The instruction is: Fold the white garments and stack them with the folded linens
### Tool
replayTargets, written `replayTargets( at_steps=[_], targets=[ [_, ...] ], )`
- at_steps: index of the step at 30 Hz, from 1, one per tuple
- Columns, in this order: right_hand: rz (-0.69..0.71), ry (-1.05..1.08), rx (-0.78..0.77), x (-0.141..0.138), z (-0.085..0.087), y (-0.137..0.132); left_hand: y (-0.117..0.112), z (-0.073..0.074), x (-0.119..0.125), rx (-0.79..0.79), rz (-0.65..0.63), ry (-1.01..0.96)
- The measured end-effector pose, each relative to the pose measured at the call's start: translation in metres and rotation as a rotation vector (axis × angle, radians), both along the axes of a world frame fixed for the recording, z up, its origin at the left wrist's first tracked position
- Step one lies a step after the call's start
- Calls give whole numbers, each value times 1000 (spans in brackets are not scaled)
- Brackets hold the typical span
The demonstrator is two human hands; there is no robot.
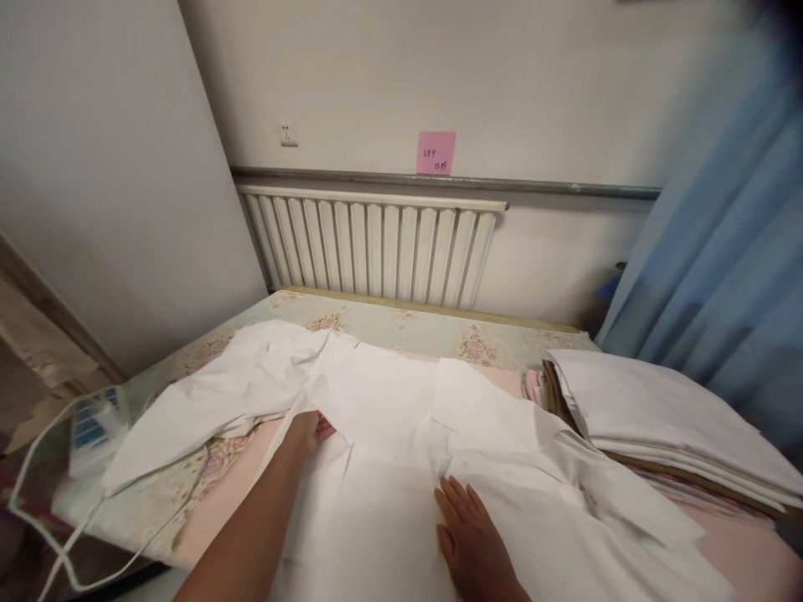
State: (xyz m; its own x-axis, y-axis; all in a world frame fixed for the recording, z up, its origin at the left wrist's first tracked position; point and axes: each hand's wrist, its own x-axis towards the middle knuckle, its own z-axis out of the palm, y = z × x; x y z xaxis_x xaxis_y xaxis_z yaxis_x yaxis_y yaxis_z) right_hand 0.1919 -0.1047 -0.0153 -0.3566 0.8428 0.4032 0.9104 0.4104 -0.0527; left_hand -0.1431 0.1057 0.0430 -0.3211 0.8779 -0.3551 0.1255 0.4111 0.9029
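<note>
Left hand (306, 428) is half-hidden by the white garment (389, 485), its grip impossible to tell; the garment spreads between both hands, lengthwise toward the radiator (373, 251); right hand (469, 525), farther from the radiator, lies flat on top, fingers extended.

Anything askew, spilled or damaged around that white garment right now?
No spill or damage shows. The white cable looks untidy, though: it lies in loose, crossing loops at the picture's lower left, close to one spread sleeve of the white garment.
</note>
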Motion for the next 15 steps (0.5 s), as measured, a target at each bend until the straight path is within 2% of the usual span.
replayTargets(
  at_steps=[3, 7, 11, 15],
  targets=[
    [6, 9, -18, 0, 0, 1, 11, -5, 8, -55, 12, -122],
    [27, 19, -43, 1, 1, 3, 21, -6, 15, -23, -8, -183],
    [29, 0, -52, 2, 0, 4, 29, -6, 23, 51, -30, -135],
    [27, 5, -53, 3, -1, 4, 32, -9, 26, 153, -15, 7]
  ],
)
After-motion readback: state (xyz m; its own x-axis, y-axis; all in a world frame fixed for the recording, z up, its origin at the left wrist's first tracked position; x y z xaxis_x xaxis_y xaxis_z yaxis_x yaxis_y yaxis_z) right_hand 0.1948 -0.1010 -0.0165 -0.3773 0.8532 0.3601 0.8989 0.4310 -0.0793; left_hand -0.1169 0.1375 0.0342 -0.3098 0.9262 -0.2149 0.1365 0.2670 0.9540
